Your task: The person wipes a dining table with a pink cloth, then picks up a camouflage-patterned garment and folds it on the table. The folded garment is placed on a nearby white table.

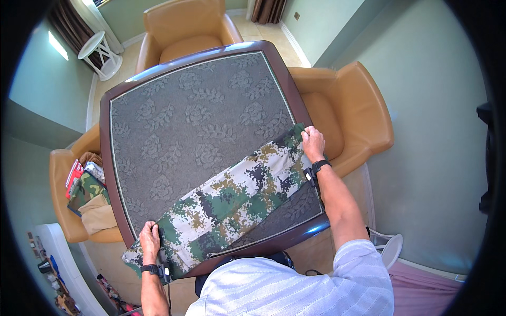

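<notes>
A digital-camouflage cloth (233,201), seemingly a garment laid in a long strip, stretches diagonally over the near part of the table. My left hand (150,239) pinches its edge near the left end, at the table's near left corner; that end hangs past the rim. At the right end, my right hand (313,143) grips the upper corner beside the table's right rim. The cloth lies fairly flat between both hands, with small wrinkles towards the right. A dark strap with a small device circles each wrist.
The square table (197,114) has a grey floral top and raised dark rim. Tan armchairs stand at its far side (185,23), right (355,114) and left (59,189). Folded clothes (93,185) rest on the left chair. A white stand (101,55) is at the back left.
</notes>
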Demonstrator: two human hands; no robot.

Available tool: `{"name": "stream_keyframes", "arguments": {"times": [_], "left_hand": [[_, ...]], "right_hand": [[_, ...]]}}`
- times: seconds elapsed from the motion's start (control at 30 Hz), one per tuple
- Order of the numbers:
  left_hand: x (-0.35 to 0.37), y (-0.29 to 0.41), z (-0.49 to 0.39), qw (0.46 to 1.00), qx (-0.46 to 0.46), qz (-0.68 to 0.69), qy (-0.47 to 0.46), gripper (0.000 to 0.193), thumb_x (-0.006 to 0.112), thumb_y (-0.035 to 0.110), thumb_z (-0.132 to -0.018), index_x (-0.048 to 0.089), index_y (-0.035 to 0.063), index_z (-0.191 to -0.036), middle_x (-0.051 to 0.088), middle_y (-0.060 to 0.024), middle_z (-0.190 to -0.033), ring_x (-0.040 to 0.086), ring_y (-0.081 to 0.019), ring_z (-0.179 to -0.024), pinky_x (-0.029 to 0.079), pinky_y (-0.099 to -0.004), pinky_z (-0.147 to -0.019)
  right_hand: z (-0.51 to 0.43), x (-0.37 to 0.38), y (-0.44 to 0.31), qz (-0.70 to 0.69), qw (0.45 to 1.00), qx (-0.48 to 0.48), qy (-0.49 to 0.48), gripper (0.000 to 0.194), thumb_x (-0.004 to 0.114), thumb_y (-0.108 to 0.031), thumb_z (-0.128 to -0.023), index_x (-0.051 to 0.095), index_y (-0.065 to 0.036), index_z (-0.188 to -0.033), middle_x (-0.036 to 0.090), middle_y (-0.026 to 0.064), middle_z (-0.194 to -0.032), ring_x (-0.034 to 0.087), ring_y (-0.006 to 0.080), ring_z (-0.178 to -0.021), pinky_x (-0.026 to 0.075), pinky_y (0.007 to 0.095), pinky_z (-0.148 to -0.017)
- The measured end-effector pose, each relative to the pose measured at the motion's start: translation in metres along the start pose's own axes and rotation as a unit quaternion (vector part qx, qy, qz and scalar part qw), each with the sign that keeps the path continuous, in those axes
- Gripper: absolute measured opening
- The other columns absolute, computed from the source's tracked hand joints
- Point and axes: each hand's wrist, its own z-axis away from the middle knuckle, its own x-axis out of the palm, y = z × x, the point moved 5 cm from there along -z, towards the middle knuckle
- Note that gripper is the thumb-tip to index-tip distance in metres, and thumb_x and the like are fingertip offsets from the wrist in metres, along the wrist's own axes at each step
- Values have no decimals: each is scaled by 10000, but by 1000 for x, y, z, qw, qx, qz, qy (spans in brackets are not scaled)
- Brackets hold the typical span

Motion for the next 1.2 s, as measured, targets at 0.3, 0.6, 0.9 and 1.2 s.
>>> {"name": "stream_keyframes", "arguments": {"times": [0.3, 0.6, 0.9, 1.2], "left_hand": [[-2, 12, -2, 999, -28, -20, 0, 81, 673, 106, -988, 657, 27, -980, 717, -214, -857, 704, -420, -810, 547, -467, -748], [-37, -15, 93, 965, 3, -195, 173, 530, 730, 125, -941, 552, 33, -1431, 527, -264, -1478, 501, -449, -1367, 396, -532, -1167], [-63, -172, 166, 916, -371, 17, 154, 765, 704, 440, -988, 501, -128, -1458, 601, -333, -1425, 568, -415, -1370, 420, -444, -1175], [-64, -186, 116, 834, -361, 404, 107, 187, 760, 232, -989, 720, 71, -1073, 750, -6, -932, 686, -101, -777, 575, -293, -715]], "right_hand": [[5, -7, -8, -18, 998, -39, 50, 126, 752, -224, -938, 676, -140, -994, 649, 169, -1103, 632, 408, -1074, 518, 528, -905], [-14, 7, 19, -7, 1000, 2, -27, 306, 785, -353, -891, 704, -68, -967, 752, 202, -1001, 710, 446, -983, 560, 535, -859], [-26, 14, 36, -12, 998, -46, -51, 288, 683, -321, -953, 622, -42, -911, 691, 171, -857, 674, 400, -839, 527, 495, -811], [-33, 19, 48, -15, 998, -38, -47, 291, 717, -314, -927, 625, -42, -882, 704, 159, -844, 683, 356, -819, 531, 477, -808]]}}
